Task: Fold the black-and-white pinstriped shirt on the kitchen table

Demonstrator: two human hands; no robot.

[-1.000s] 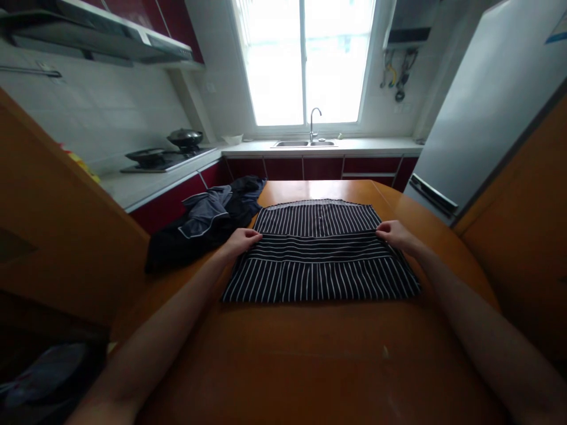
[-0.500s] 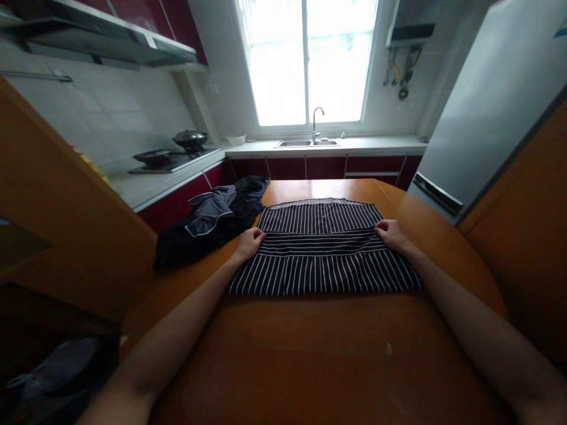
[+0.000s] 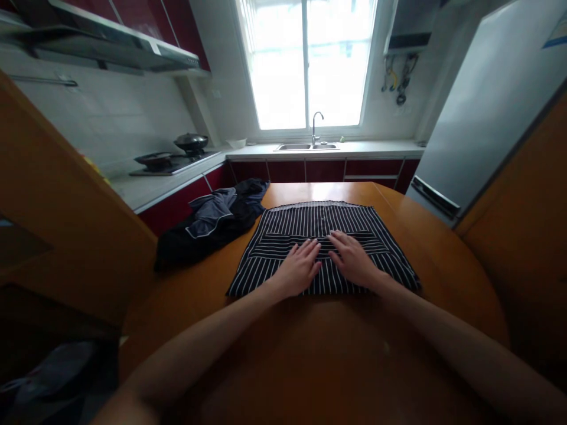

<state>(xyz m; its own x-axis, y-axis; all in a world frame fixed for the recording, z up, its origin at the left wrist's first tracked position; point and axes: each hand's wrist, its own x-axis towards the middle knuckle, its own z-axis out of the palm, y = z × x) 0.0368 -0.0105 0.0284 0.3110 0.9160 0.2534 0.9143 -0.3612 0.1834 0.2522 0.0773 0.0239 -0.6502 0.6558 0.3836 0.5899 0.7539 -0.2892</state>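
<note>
A dark garment with thin white stripes (image 3: 305, 227) lies folded flat on the orange wooden table (image 3: 328, 354). Both my hands rest side by side on its middle, palms down. My left hand (image 3: 299, 268) lies flat with its fingers stretched out toward the far edge. My right hand (image 3: 353, 260) lies the same way, just right of it. Neither hand holds anything.
A heap of dark and grey clothes (image 3: 212, 221) sits on the table's left side. Behind it runs a counter with a stove and pans (image 3: 170, 156), and a sink with a tap (image 3: 312, 141) under the window. A grey fridge (image 3: 482, 112) stands at the right.
Both hands have let go of the garment's left and right edges and moved inward to its middle, where they now lie flat. The folded garment looks flatter.
</note>
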